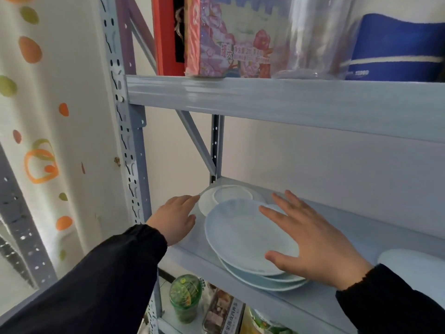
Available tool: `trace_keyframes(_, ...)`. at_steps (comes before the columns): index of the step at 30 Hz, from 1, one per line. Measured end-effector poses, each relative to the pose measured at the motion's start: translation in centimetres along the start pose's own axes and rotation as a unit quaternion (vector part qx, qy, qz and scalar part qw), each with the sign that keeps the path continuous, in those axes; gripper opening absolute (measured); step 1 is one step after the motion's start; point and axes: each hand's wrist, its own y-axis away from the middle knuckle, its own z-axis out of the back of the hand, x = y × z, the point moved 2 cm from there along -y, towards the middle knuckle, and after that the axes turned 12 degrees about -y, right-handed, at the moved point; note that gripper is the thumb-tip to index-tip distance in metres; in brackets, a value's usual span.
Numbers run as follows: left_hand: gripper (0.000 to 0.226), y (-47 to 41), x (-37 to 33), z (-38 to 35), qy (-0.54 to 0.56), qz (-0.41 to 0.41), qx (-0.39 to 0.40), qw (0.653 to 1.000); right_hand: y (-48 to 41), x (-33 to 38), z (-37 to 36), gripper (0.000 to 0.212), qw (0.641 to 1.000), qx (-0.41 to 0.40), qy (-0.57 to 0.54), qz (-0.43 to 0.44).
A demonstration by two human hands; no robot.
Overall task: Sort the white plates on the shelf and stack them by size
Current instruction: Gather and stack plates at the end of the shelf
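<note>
Both hands empty, fingers spread: right hand (317,239) flat on the top plate of the near stack (243,239), left hand (175,219) touching the rim of the small upturned plate (226,197) behind it. Stack holds about three plates on the shelf (337,307). Another white plate (414,266) sits apart, far right. Sorting looks partly done; small plate and right one unplaced.

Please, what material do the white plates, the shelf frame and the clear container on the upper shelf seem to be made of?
White plates: probably glazed ceramic, smooth with a soft sheen. Shelf frame: painted metal, seemingly; slotted uprights and bolts show. Clear container: transparent glass or plastic; cannot tell which.
</note>
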Motion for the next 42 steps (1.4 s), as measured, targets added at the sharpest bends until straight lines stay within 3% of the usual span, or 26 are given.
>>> trace_keyframes(6,0.062,-5.7,0.3,-3.9,-0.113,-0.031,0.094,0.989,-1.2,0.7,0.7,0.075,1.000,-0.007,0.004,0.030)
trace_keyframes(12,0.069,-7.3,-1.1,-5.1,-0.099,-0.067,0.144,0.982,-1.8,1.3,0.4,0.076,0.999,-0.015,0.005,0.046)
trace_keyframes(16,0.066,-6.2,-1.1,-4.8,-0.105,-0.065,0.128,0.984,-2.0,1.8,0.4,0.075,0.999,-0.027,-0.011,0.045)
trace_keyframes(31,0.081,3.4,1.4,-2.2,-0.115,-0.092,0.034,0.989,-0.8,5.4,-2.2,0.078,0.995,0.087,0.024,0.045)
trace_keyframes(36,0.098,4.9,1.3,-1.6,-0.134,-0.104,0.043,0.985,0.2,5.9,-3.0,0.085,0.996,0.076,0.009,0.048)
trace_keyframes(42,0.095,4.8,0.8,-1.4,-0.101,-0.107,0.061,0.987,1.1,5.9,-5.6,0.096,0.993,0.092,0.059,0.033)
